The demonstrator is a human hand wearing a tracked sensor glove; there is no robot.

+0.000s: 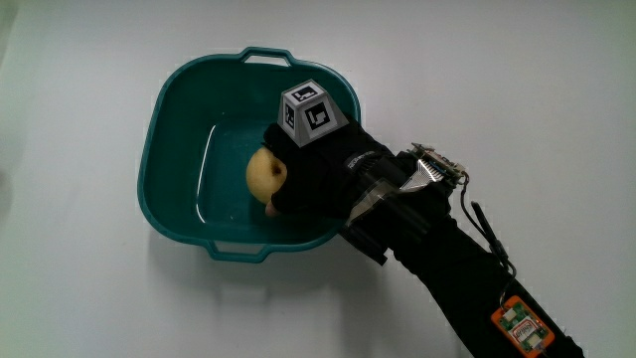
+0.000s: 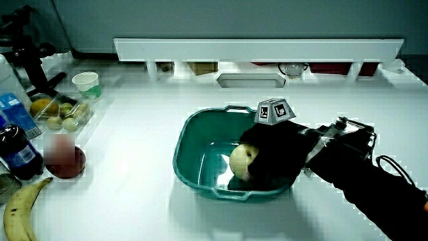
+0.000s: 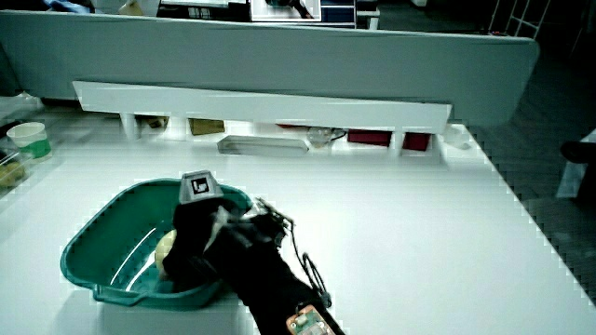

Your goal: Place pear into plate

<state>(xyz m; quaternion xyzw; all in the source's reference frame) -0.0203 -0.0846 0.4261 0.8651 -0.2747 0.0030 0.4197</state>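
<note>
A yellow pear (image 1: 264, 175) sits inside a teal basin-like plate (image 1: 164, 119) with two handles. The gloved hand (image 1: 316, 177) reaches into the plate and its fingers curl around the pear. The patterned cube (image 1: 309, 112) sits on the hand's back. In both side views the pear (image 2: 239, 161) (image 3: 166, 247) shows low in the plate (image 2: 194, 130) (image 3: 93, 244), held by the hand (image 2: 271, 155) (image 3: 197, 244). I cannot tell whether the pear touches the plate's floor.
In a side view a banana (image 2: 18, 209), a dark bottle (image 2: 19, 154), a red bowl (image 2: 65, 161), a tray of fruit (image 2: 61, 112) and a paper cup (image 2: 87, 83) stand near the table's edge. A low white partition (image 2: 254, 48) runs along the table.
</note>
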